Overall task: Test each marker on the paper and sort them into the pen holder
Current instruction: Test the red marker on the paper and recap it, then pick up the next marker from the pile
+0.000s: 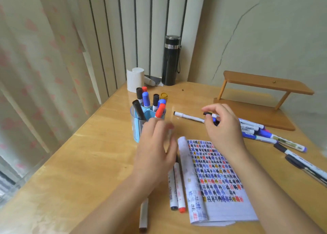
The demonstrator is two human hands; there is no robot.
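Observation:
A blue pen holder [137,127] stands on the wooden desk, holding several capped markers [146,99] in black, blue, red and yellow. My right hand [223,125] pinches a black-capped white marker [209,114] above the desk. Another white marker [188,116] lies just left of it. My left hand [155,150] hovers in front of the holder with fingers spread and blurred, holding nothing that I can see. The paper [215,177], covered with coloured test marks, lies under my right wrist. A pile of several markers [256,131] lies to the right.
Two markers, red-tipped [179,189] and dark-tipped, plus a grey one [143,214], lie left of the paper. A wooden shelf [261,99] stands at back right. A black flask [171,60] and a white roll [135,79] stand at the desk's far edge.

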